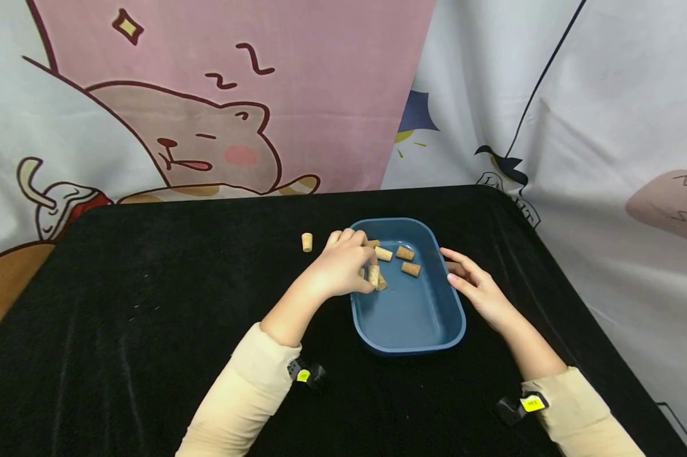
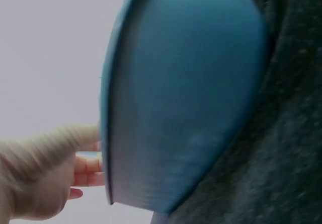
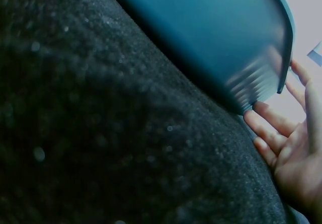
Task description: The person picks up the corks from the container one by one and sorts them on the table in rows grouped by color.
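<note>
My left hand [image 1: 343,263] reaches over the left rim of a blue plastic bin [image 1: 403,324], its thumb and fingers around an upright cork [image 1: 374,275]. Partly behind that cork leans another cork [image 1: 382,282]. Several more corks lie on the bin floor, among them a pale cork [image 1: 384,253] and two browner ones, an upper cork [image 1: 404,252] and a lower cork [image 1: 411,269]. My right hand [image 1: 480,289] rests against the bin's right side, thumb by the rim. In the right wrist view its extended fingers [image 3: 269,128] touch the outer wall.
A single cork [image 1: 306,242] stands on the black cloth [image 1: 166,330], left of the bin. The cloth-covered table ends at a printed curtain [image 1: 343,95] behind. Each sleeve carries a small wrist camera, the left camera [image 1: 306,371] being close to the bin.
</note>
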Demonstrator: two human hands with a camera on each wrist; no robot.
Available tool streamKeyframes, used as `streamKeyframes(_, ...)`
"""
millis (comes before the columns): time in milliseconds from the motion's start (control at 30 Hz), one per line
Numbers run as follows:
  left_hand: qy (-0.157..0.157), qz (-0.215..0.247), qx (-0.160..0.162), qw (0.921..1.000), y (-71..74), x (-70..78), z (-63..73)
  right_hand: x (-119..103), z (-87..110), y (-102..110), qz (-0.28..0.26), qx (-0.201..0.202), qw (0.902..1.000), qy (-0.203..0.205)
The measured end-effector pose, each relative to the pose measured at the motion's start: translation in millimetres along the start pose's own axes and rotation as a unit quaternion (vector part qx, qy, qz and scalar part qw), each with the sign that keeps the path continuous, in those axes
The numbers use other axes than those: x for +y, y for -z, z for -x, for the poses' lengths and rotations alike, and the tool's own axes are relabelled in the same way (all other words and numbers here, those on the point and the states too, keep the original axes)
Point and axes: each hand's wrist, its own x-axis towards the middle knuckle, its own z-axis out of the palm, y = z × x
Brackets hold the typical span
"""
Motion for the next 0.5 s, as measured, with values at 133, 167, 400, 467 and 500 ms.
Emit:
streamKeyframes(133,-0.005,0.037,0.028,0.9989,9.3,-7.5,2.2,0.4,0.4,0.6,-0.002,-0.002,1.0,0.001)
streamKeyframes(167,-0.006,0.046,0.036,0.9983,11.1,-9.6,2.7,0.5,0.6,0.7,-0.001,-0.003,1.0,0.0)
streamKeyframes(400,-0.004,0.106,0.086,0.9907,24.5,-23.4,7.5,1.6,0.7,1.0,0.002,0.0,1.0,0.008)
streamKeyframes(467,-0.003,0.121,0.097,0.9879,27.9,-27.5,9.1,1.9,0.6,1.0,0.003,0.0,0.9999,0.011)
streamKeyframes(500,-0.002,0.127,0.101,0.9867,29.5,-29.6,10.0,2.1,0.5,1.0,0.003,0.001,0.9999,0.012)
